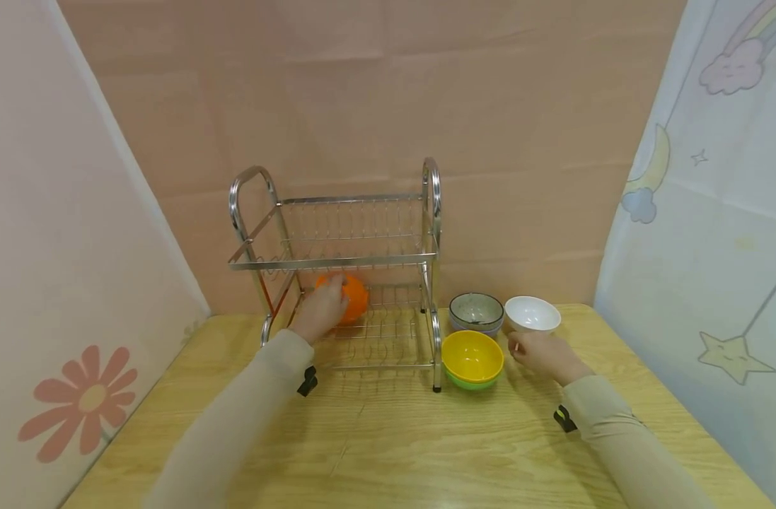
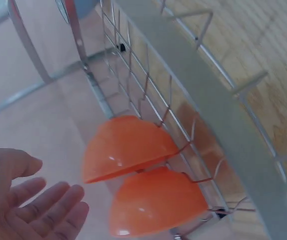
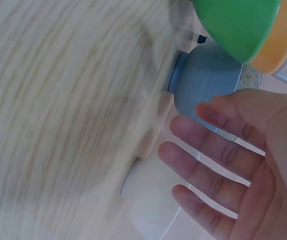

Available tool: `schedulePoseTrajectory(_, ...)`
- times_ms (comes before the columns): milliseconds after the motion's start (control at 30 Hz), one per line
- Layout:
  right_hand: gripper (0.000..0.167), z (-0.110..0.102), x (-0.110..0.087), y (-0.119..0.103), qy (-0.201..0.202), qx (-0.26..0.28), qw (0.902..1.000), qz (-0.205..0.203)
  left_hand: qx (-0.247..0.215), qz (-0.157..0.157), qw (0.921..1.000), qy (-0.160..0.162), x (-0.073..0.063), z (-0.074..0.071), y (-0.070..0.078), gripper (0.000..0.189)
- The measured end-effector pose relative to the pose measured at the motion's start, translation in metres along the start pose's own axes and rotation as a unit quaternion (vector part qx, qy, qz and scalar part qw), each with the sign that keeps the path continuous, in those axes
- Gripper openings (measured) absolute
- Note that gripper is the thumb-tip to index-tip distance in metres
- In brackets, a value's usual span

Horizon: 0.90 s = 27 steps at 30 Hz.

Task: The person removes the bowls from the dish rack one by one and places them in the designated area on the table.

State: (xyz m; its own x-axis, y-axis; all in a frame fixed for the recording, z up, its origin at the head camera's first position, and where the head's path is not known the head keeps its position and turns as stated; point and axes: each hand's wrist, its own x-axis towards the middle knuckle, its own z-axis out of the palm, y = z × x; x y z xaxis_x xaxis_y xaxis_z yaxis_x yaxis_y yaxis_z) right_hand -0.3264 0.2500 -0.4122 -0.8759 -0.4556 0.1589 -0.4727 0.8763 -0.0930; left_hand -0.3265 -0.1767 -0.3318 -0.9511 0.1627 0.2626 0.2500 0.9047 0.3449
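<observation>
Two orange bowls, one (image 2: 128, 147) and another (image 2: 158, 202), stand tilted side by side between the wires of the lower tier of a metal dish rack (image 1: 333, 263). My left hand (image 1: 322, 309) reaches in under the upper tier. In the left wrist view its fingers are spread loosely beside the bowls, with a gap between. My right hand (image 1: 547, 352) hovers just in front of a white bowl (image 1: 533, 313), fingers loosely bent and holding nothing. To its left, a yellow bowl (image 1: 472, 355) sits in a green bowl (image 1: 470, 383).
Behind the yellow bowl, a speckled grey bowl (image 1: 477, 309) rests in a blue-grey bowl (image 3: 203, 75). The rack's right-hand foot (image 1: 436, 388) stands close to the stacked bowls. Wood-grain table (image 1: 394, 452) spreads in front; a peach cloth (image 1: 515, 141) hangs behind.
</observation>
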Motion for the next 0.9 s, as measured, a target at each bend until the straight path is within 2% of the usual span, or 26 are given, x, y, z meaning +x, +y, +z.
schedulePoseTrajectory(100, 0.004, 0.001, -0.001, 0.002, 0.0, 0.003, 1.0, 0.002, -0.026, -0.039, 0.9989, 0.002, 0.008, 0.005, -0.004, 0.046)
schedulePoseTrajectory(267, 0.004, 0.001, -0.002, 0.004, -0.006, 0.011, 0.9999, 0.005, -0.052, -0.074, 0.9959, 0.009, 0.018, 0.016, -0.005, 0.051)
schedulePoseTrajectory(467, 0.005, -0.002, -0.004, 0.005, 0.007, 0.013, 0.9999, 0.009, -0.103, -0.089, 0.9907, 0.004, 0.021, 0.026, -0.001, 0.053)
schedulePoseTrajectory(633, 0.006, -0.004, -0.002, 0.002, 0.006, 0.011, 0.9999, 0.008, -0.123, -0.103, 0.9869, 0.013, 0.023, 0.032, -0.002, 0.053)
schedulePoseTrajectory(833, 0.003, -0.002, 0.0, 0.001, 0.015, 0.003, 0.9999, -0.006, -0.159, -0.143, 0.9765, -0.025, 0.029, 0.04, -0.009, 0.054)
schedulePoseTrajectory(900, 0.004, -0.002, -0.001, 0.0, 0.015, 0.004, 0.9998, -0.011, -0.17, -0.146, 0.9741, -0.034, 0.031, 0.042, -0.012, 0.046)
